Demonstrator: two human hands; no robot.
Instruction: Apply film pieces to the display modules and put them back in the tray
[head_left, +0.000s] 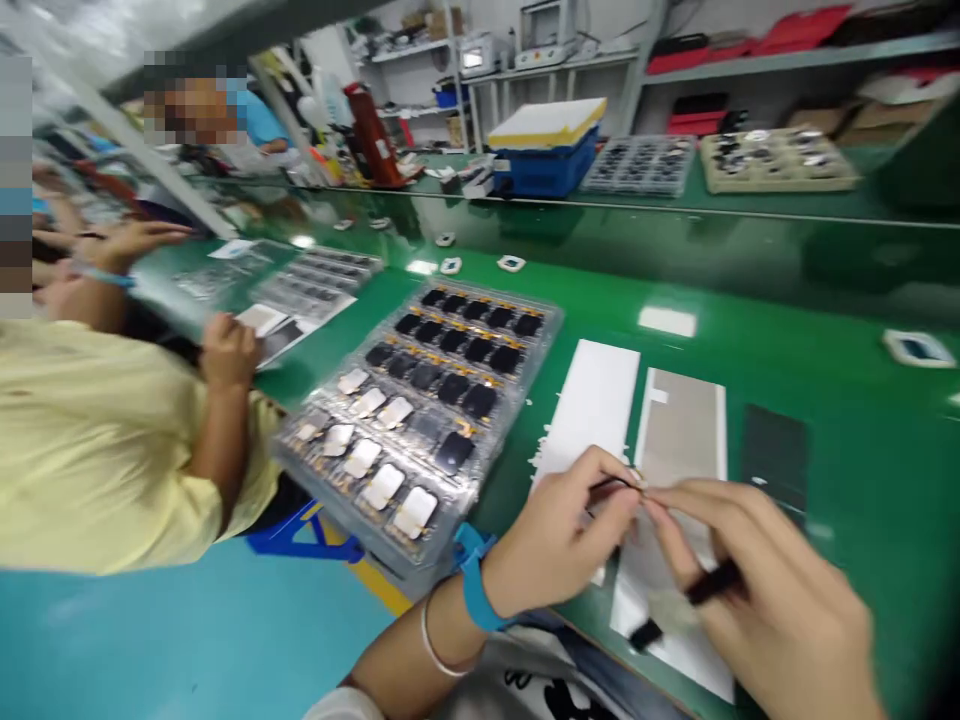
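Observation:
My left hand, with a blue strap at the wrist, pinches a small thin dark part with a pale, golden end. The fingertips of my right hand meet it at that end, thumb and forefinger closed together. A short black piece shows against the right fingers; its kind I cannot tell. Below the hands lie a white sheet and a strip with a beige face and white edges. Left of them stands a clear tray with rows of small black and white square parts.
A dark flat sheet lies on the green table at right. Small white-framed pieces are scattered farther back. A shelf above carries a blue box and trays. A co-worker in a yellow shirt sits close at left.

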